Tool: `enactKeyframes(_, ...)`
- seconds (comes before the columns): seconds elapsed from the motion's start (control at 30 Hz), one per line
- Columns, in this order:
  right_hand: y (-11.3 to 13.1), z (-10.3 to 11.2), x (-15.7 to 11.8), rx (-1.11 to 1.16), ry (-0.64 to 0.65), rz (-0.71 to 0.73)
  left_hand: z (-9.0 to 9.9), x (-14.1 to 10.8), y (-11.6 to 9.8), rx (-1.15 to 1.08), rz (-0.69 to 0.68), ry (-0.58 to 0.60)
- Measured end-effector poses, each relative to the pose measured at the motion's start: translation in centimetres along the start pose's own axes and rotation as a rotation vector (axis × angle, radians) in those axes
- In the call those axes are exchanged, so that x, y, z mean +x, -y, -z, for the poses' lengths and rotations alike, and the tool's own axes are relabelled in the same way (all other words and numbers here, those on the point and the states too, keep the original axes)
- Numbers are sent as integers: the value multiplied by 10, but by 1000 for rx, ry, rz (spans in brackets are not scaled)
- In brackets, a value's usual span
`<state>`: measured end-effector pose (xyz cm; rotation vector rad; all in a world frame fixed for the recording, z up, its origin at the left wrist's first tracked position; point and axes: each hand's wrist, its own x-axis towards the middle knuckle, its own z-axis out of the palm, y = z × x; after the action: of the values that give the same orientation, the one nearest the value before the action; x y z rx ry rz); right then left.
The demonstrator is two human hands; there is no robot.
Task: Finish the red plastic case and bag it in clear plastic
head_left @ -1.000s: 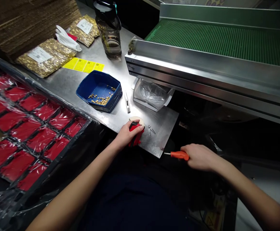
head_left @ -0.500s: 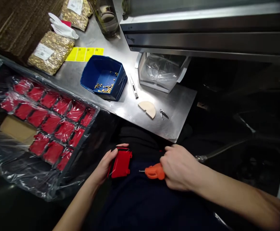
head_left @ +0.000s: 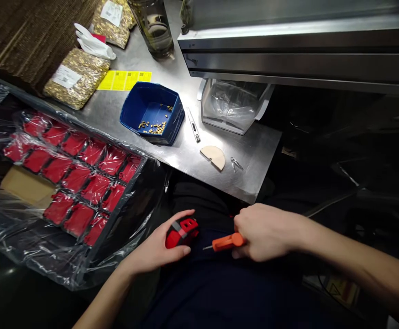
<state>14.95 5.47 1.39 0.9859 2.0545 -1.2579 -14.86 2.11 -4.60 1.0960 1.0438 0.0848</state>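
Observation:
Over my lap, my left hand is closed around a red and black plastic part, its thumb below and fingers above. A grey stripe and red openings show on the side turned up. My right hand grips an orange air blow gun by its handle, most of which the fingers hide. Its thin metal nozzle points left at the red and black part, a short gap away from it.
On the metal table are a blue bin with small brass pieces, a utility knife, a half-round beige disc, nail clippers and bags. A plastic-lined crate holds several red parts at left.
My left hand has turned the red and black part, so another side now faces up. The blow gun has tilted and moved slightly right.

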Motion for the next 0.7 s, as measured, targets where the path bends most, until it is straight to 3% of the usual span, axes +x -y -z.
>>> enactKeyframes(0.07, -8, 19, -11, 64, 20, -3, 6, -2, -20, 180, -20, 112)
enactKeyframes(0.13, -20, 34, -15, 104, 64, -8, 11, -2, -30, 171, -39, 263)
enactKeyframes(0.2, -32, 40, -12, 129, 111, -5, 14, -1, -25, -79, -39, 382)
enactKeyframes(0.23, -38, 39, -9, 141, 124, -8, 13, 1, -19, -268, -47, 382)
enactKeyframes(0.3, -45, 32, -4, 162, 133, -27, 7, 3, -2, -657, -78, 211)
enactKeyframes(0.37, -45, 20, -2, 168, 122, -41, -4, 7, 13, -893, -80, -131)
enactKeyframes(0.4, -42, 13, -3, 161, 111, -42, -11, 8, 17, -910, -61, -299)
enactKeyframes(0.47, -35, 4, -9, 147, 91, -30, -23, 10, 16, -704, -14, -491)
enactKeyframes(0.5, -32, 2, -12, 146, 78, -22, -27, 11, 12, -506, -14, -500)
enactKeyframes(0.6, -27, 7, -22, 124, 17, -63, -34, 11, -8, 201, -132, -274)
enactKeyframes(0.7, -27, 20, -21, 49, 4, -118, -32, 14, -26, 658, -272, 15)
